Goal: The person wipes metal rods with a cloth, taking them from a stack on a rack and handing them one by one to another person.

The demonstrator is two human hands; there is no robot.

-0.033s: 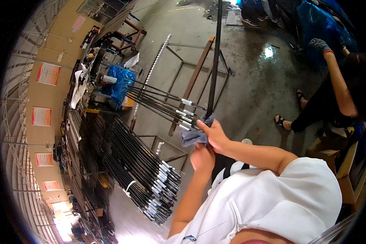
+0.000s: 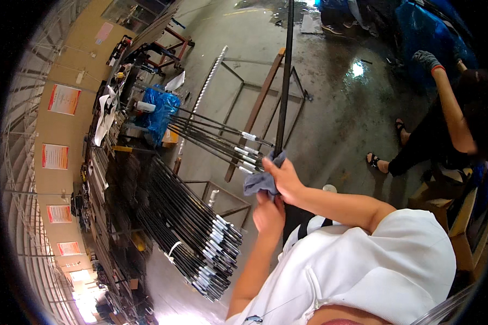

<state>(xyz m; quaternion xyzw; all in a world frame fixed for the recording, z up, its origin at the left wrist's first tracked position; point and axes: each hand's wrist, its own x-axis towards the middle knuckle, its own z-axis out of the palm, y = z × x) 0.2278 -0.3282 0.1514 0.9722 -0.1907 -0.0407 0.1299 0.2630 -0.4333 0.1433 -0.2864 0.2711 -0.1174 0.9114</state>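
A long black rod [image 2: 286, 81] rises from my hands to the top of the view. Just above its lower end, a grey-blue cloth [image 2: 257, 184] is bunched around it. My right hand [image 2: 285, 181] is closed on the cloth, thumb lying along the rod. Below it, my left hand [image 2: 268, 216] is closed with its fingertips against the cloth's lower edge; what sits inside its grip is hidden. Several thin black rods with white-wrapped ends [image 2: 244, 146] reach from the left to beside the cloth.
A big stack of black rods [image 2: 190, 227] with white-banded ends lies at left, near a blue plastic wrap [image 2: 160, 111]. Beyond are a metal frame [image 2: 244, 84] and a brown bar [image 2: 263, 103]. At right, a person wearing a grey glove [image 2: 427, 59] stands near cardboard boxes [image 2: 461, 238].
The cloth and the rod have shifted very slightly. My left hand's fingers have moved a little against the cloth's lower edge. My right hand stays nearly in place.
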